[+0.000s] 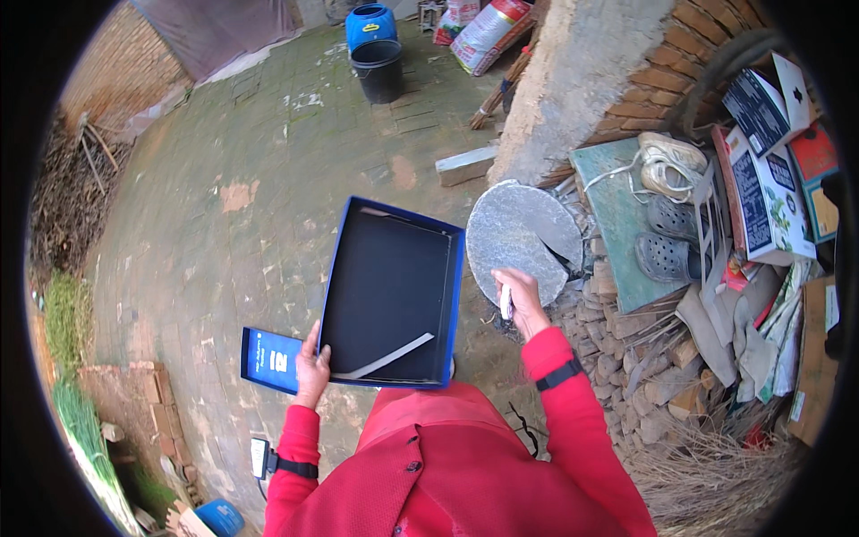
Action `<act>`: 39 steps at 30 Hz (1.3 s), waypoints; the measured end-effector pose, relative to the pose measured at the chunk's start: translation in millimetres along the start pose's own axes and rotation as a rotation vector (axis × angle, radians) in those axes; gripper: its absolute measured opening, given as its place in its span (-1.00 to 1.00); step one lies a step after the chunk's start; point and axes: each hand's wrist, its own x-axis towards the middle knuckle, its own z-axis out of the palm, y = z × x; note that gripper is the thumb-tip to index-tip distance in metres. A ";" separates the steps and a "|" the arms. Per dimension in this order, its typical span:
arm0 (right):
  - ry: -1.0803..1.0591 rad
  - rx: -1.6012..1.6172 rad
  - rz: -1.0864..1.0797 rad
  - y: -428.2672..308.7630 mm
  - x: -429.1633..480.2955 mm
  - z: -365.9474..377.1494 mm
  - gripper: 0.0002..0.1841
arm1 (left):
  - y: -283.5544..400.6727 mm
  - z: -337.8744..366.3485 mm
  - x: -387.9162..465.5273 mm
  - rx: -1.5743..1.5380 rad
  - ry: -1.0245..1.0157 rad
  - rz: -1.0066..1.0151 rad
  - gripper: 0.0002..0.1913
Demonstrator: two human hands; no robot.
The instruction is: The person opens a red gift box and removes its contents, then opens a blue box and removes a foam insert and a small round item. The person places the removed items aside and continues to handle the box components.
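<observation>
My left hand (313,366) grips the left edge of a shallow rectangular blue box tray (396,288) with a black inside. A narrow pale strip (386,359) lies slanted near the tray's lower end. Beside the same hand, on its left, is a smaller blue box (268,356) with white writing; whether the hand holds it too is hard to see. My right hand (522,295) is closed around a small whitish object (506,302), mostly hidden by the fingers. It hovers over the lower edge of a round grey stone slab (513,235), right of the tray.
On the right are stacked firewood (624,349), a green board (597,194) with shoes, cartons (772,194) and dry brushwood (718,476). A dark bucket (377,77) and blue barrel (371,25) stand ahead on mossy brick paving (268,154). A low brick edging (161,403) runs left.
</observation>
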 end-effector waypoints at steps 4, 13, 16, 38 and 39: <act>-0.008 -1.258 -0.779 -50.3 24.7 40.8 -0.49 | 29.7 -60.2 26.6 0.146 -0.130 0.053 -0.48; -0.482 -1.574 -0.363 -17.5 20.5 63.2 -0.57 | 64.6 -123.6 66.3 0.135 -0.366 0.065 -0.61; -0.436 -1.365 -0.370 19.1 4.1 52.7 -0.62 | 50.2 -120.1 75.7 0.364 -0.225 0.120 -0.53; -0.156 -1.218 -0.159 89.5 -82.2 24.5 -0.71 | -18.8 17.1 -24.9 0.273 0.431 -0.542 -0.58; -0.148 -1.199 -0.145 89.3 -84.7 21.9 -0.71 | -20.6 16.4 -21.6 0.310 0.405 -0.529 -0.68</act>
